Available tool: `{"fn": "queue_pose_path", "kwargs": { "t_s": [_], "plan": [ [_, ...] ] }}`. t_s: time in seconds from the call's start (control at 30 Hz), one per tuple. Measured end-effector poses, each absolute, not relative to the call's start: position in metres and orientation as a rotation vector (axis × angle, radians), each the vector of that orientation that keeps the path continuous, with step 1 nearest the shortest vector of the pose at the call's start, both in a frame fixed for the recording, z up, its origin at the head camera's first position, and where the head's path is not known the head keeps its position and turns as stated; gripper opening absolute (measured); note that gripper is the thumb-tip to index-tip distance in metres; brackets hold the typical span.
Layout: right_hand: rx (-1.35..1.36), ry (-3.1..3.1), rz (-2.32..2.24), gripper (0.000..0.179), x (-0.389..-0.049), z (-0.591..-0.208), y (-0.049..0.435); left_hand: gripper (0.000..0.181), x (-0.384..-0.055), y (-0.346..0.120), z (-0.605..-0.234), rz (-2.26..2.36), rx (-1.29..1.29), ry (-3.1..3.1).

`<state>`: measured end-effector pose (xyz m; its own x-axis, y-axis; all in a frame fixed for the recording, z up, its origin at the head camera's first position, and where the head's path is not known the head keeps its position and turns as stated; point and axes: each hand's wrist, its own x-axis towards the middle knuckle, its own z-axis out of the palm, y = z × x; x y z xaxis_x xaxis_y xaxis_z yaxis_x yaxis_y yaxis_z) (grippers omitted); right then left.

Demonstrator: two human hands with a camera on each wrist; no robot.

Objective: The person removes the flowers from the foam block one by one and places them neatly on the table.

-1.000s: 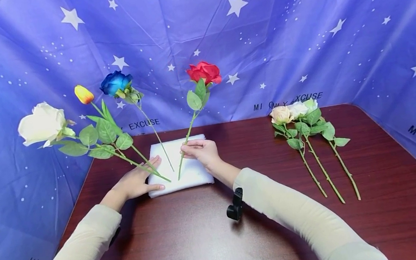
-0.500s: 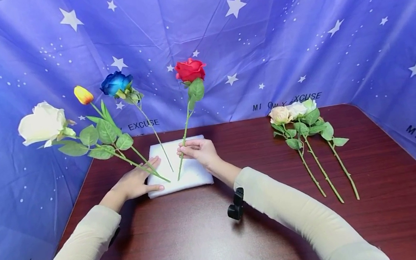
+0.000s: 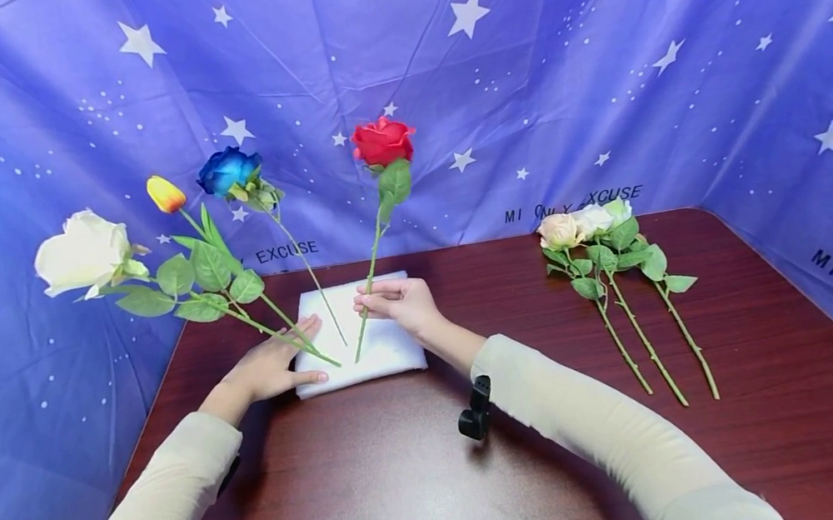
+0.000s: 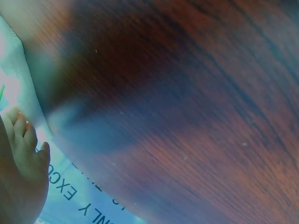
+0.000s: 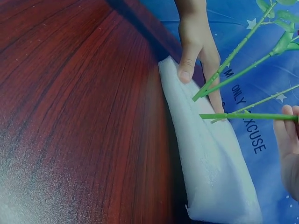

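My right hand [image 3: 406, 304] pinches the stem of a red rose [image 3: 384, 142] between thumb and fingers. The bloom is high and leans slightly right; the stem's lower end meets the top of a white foam block [image 3: 391, 348]. Whether it has gone in cannot be told. With fingers spread, my left hand [image 3: 264, 367] rests on the block's left side. Rising from the block are a white rose [image 3: 83, 254] and a yellow-orange tulip [image 3: 167, 194], both leaning left, plus a blue rose [image 3: 229, 171] behind them. The right wrist view shows the red rose's stem [image 5: 261, 116] against the foam.
Three pale roses [image 3: 595, 234] lie side by side on the right of the dark wooden table [image 3: 526, 300], their stems toward me. A blue star-printed cloth [image 3: 477, 103] hangs behind and at the sides. Black wrist gear [image 3: 474, 409] hangs beneath my right sleeve.
The red rose's bloom has swung left and turned, so its stem is more upright. My right hand has shifted slightly left with it; my left hand stays on the foam block.
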<state>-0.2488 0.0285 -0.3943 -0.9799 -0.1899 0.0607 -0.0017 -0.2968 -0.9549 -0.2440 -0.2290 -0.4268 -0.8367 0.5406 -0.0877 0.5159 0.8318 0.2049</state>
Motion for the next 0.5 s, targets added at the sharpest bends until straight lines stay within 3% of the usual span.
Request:
{"fn": "queue_pose_path", "kwargs": {
  "t_s": [0.5],
  "plan": [
    [-0.185, 1.768, -2.495, 0.033, -0.257, -0.382, 0.063, 0.093, -0.244, -0.230, -0.427, 0.250, 0.825, 2.872]
  ]
}}
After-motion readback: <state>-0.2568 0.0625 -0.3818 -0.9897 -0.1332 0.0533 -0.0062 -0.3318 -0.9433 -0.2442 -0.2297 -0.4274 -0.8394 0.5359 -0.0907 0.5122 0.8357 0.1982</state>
